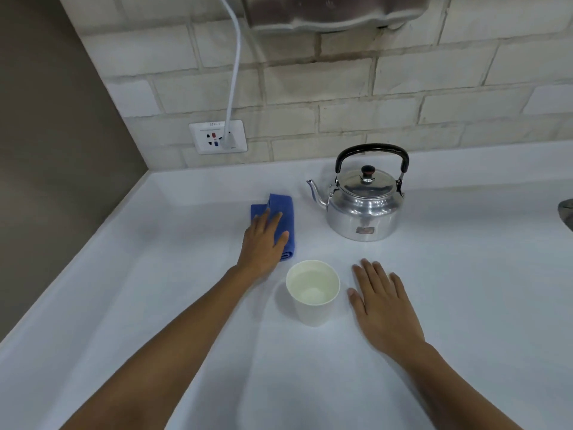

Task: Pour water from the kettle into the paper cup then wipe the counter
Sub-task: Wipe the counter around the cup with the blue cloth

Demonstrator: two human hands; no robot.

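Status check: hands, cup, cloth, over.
Left hand flat on cloth; right hand flat on counter. Cup holds water; kettle parked upright. Cup beside cloth.

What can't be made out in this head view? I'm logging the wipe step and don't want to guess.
- Blue cloth: the near part lies under the left hand, so the grip is unclear.
- Kettle: lid on, so any water left inside is hidden.
- Grey object: cut off by the right edge.
- Outlet: label too small to read.
- Metal fixture: cut by the top edge, blurred.
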